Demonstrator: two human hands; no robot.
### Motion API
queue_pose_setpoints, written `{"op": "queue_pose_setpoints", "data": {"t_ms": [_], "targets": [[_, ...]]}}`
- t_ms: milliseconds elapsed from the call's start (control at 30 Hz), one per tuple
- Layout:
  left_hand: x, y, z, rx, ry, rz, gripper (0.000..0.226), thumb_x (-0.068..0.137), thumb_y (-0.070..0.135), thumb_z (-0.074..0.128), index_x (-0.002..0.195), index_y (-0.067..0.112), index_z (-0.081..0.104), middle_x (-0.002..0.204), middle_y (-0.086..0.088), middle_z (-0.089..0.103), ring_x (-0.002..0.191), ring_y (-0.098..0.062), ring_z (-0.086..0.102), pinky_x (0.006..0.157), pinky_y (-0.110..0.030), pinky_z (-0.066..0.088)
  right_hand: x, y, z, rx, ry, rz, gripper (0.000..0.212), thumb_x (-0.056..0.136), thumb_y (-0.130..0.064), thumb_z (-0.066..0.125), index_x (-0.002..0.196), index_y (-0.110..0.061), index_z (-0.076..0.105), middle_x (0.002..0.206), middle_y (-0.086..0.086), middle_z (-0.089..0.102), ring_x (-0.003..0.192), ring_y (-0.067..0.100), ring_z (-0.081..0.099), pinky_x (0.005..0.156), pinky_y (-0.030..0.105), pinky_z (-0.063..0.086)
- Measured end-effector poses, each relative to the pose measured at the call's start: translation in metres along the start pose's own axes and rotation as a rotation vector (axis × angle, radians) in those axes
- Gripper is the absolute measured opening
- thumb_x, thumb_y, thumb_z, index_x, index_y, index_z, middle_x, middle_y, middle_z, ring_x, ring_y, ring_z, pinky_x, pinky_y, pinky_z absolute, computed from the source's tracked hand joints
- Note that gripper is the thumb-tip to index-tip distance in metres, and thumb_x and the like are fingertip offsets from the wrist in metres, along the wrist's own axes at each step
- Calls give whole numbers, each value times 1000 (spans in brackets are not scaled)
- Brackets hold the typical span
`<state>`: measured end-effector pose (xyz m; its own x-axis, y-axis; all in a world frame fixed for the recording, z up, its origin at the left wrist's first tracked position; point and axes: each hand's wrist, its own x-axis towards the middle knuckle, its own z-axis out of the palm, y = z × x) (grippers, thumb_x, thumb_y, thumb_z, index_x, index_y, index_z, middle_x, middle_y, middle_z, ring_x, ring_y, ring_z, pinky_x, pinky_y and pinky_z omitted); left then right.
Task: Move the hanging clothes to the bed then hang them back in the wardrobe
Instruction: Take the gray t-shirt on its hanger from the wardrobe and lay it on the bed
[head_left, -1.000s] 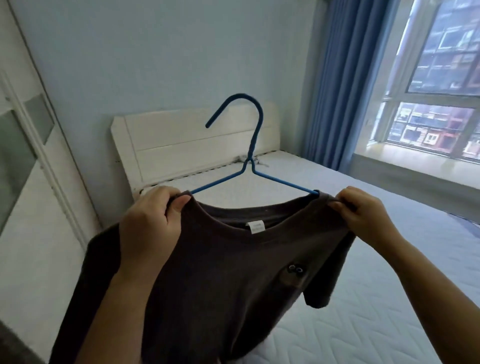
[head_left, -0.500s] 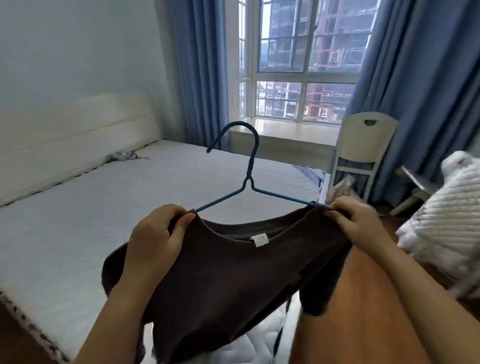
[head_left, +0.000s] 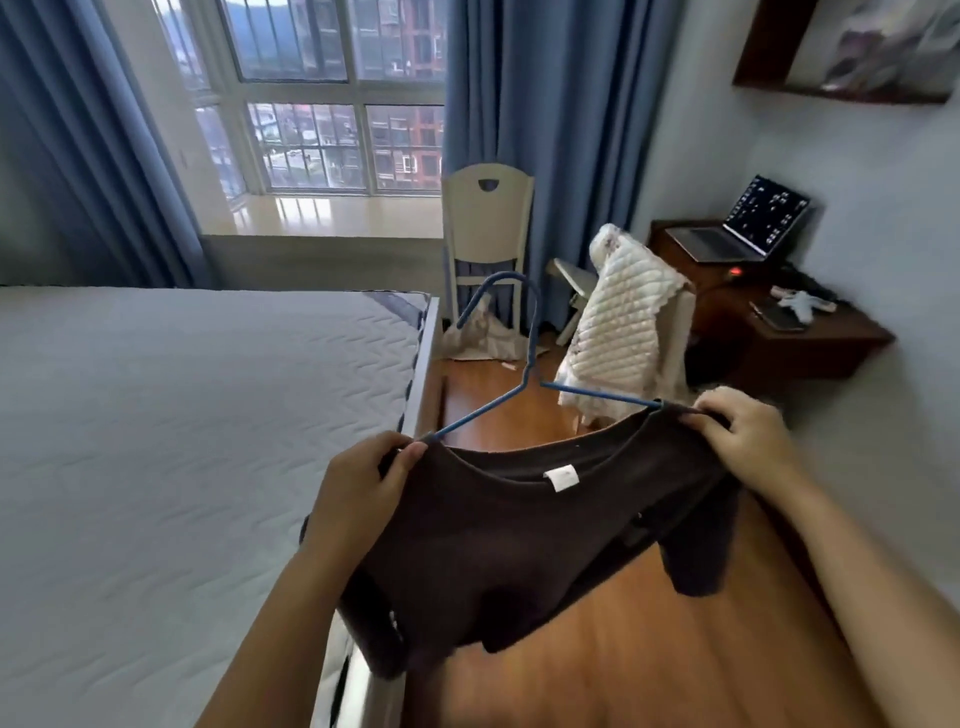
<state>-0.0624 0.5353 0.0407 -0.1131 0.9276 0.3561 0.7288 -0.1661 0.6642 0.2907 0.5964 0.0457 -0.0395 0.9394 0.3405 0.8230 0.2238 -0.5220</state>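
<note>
A dark brown T-shirt (head_left: 519, 540) with a white neck label hangs on a blue wire hanger (head_left: 524, 364), held up in front of me over the wooden floor beside the bed (head_left: 182, 441). My left hand (head_left: 363, 493) grips the shirt's left shoulder over the hanger's arm. My right hand (head_left: 748, 441) pinches the right shoulder at the hanger's other end. The hanger's hook points up and left. The bed's white quilted mattress fills the left side. The wardrobe is out of view.
A cream chair (head_left: 488, 234) stands by the window and blue curtains (head_left: 550, 130). A second chair draped with a white quilted cover (head_left: 623, 332) sits near a dark desk (head_left: 779, 322) with an open laptop (head_left: 748, 228). Wooden floor (head_left: 649, 649) runs along the bed's right side.
My view has swung right, from the headboard past the window to the foot of the bed and the desk. Both hands keep the same hold on the shirt and hanger.
</note>
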Motion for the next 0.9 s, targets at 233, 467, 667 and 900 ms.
{"op": "queue_pose_setpoints", "data": {"t_ms": [233, 467, 667, 900], "targets": [[40, -7, 74, -5, -175, -34, 13, 87, 24, 57, 77, 19, 63, 67, 12, 58, 67, -5, 54, 59, -10, 35, 5, 60, -7, -98, 44, 108, 15, 82, -13, 64, 74, -1, 62, 72, 16, 55, 71, 29, 52, 61, 25, 28], [125, -48, 127, -22, -201, -116, 14, 87, 23, 56, 76, 19, 63, 67, 13, 58, 68, 0, 52, 59, -11, 34, 99, 85, 38, -126, -3, 143, 14, 80, -13, 66, 73, -1, 63, 74, 14, 55, 72, 28, 53, 66, 35, 36], [248, -102, 153, -50, -180, -209, 14, 87, 24, 56, 75, 19, 62, 69, 10, 60, 69, -3, 53, 60, -16, 37, 237, 89, 105, -106, -26, 147, 15, 80, -16, 67, 75, -1, 64, 68, 0, 46, 74, 23, 50, 62, 26, 26], [381, -145, 169, -51, -81, -317, 15, 86, 23, 56, 74, 17, 62, 71, 5, 60, 74, -17, 54, 62, -27, 35, 394, 83, 167, -46, -40, 77, 16, 79, -15, 68, 80, 1, 66, 84, 16, 60, 81, 24, 53, 74, 30, 35]]}}
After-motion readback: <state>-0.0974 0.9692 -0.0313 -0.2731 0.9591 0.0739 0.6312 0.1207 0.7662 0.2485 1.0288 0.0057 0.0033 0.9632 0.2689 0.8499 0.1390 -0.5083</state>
